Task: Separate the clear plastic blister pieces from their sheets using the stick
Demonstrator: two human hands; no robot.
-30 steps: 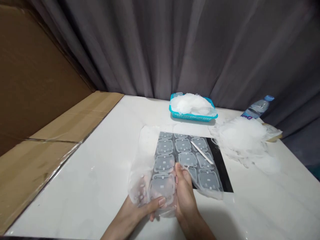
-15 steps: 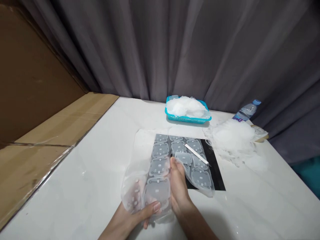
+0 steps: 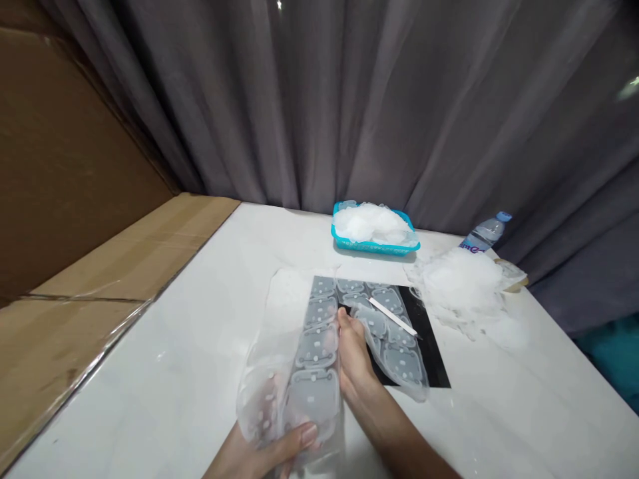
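Note:
A translucent plastic sheet (image 3: 317,346) moulded with rows of rounded-rectangle pieces lies partly over a black mat (image 3: 436,349), its near left part lifted. My left hand (image 3: 279,446) grips the near end of that strip, thumb on top and fingers beneath, blurred through the plastic. Along the strip's right edge, my right hand (image 3: 354,346) closes on the sheet, thumb uppermost, with some fingers hidden under it. The sheet is parted to the right of this hand, where its other part curls up. A slim white craft knife (image 3: 393,317) rests on the sheet's right part.
Behind the mat stands a turquoise basket (image 3: 377,248) heaped with white translucent pieces. More thin, clear scraps (image 3: 462,286) pile up at the right beside a water bottle (image 3: 484,234). Cardboard (image 3: 124,246) borders the white table (image 3: 200,332) on the left; a grey curtain (image 3: 299,100) hangs behind.
My right hand has slid farther up along the sheet's edge, and the gap between the two parts reaches farther back. My left hand has moved slightly down and nearer, still holding the strip.

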